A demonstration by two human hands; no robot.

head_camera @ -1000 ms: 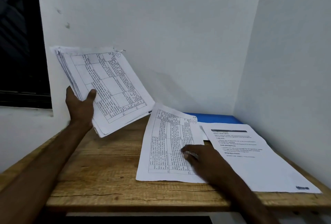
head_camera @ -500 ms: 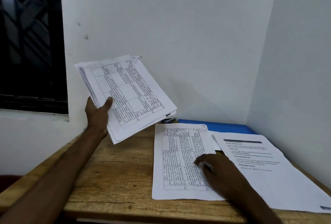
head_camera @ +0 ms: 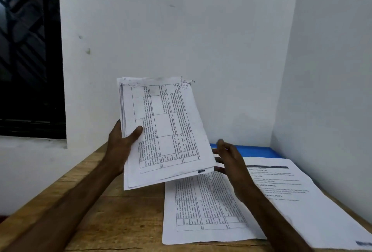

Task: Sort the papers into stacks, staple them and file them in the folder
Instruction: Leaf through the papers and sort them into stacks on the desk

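While the left hand (head_camera: 122, 143) holds a stack of papers (head_camera: 165, 131) up over the desk (head_camera: 120, 221), the right hand (head_camera: 229, 159) is open beside it.
In the head view, the left hand grips the stack's left edge, thumb on the top page, which shows a table. The right hand has straight, spread fingers at the stack's right edge; it is blurry, so I cannot tell if it touches. Below, one table sheet (head_camera: 201, 207) lies flat on the desk. A sheet of words (head_camera: 291, 201) lies just beside it on the right. A blue folder (head_camera: 255, 149) lies behind them, by the wall (head_camera: 201, 40).
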